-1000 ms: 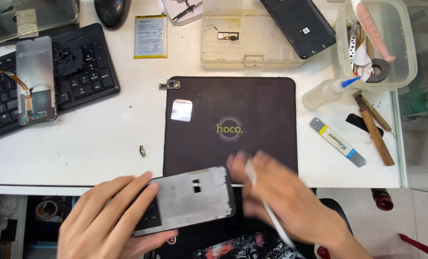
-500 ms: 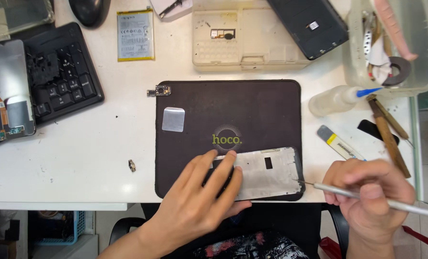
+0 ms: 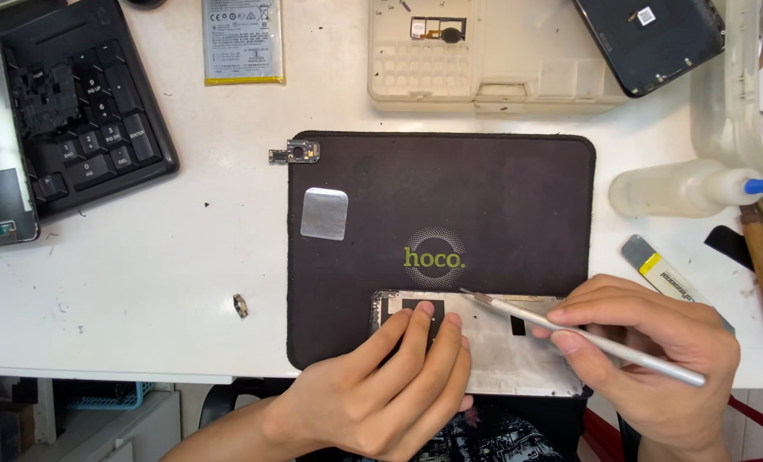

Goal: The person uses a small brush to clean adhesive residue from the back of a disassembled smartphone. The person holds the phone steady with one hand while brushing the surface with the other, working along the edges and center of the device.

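under the left hand (image 3: 381, 389) lies a silver phone frame (image 3: 484, 342), flat on the near edge of a dark work mat (image 3: 484, 197). the fingers (image 3: 415, 329) of that hand are together and pressed flat on the frame's left end, covering part of a dark cut-out there. just right of them, the right hand (image 3: 655, 351) has its thumb and fingers clamped on a thin silver blade tool (image 3: 587, 338), held like a pen; its pointed tip reaches past the fingertips to the frame's upper edge, close to the printed mark on the mat. beyond the left fingers, farther up the mat, sits a small silver foil square (image 3: 324, 213), and a tiny camera module (image 3: 295, 154) rests at the mat's far left corner. left of the left hand, a small metal bit (image 3: 241, 305) lies on the white table (image 3: 142, 274). right of the right hand are a clear squeeze bottle (image 3: 672, 188) and a flat pry tool (image 3: 655, 265).
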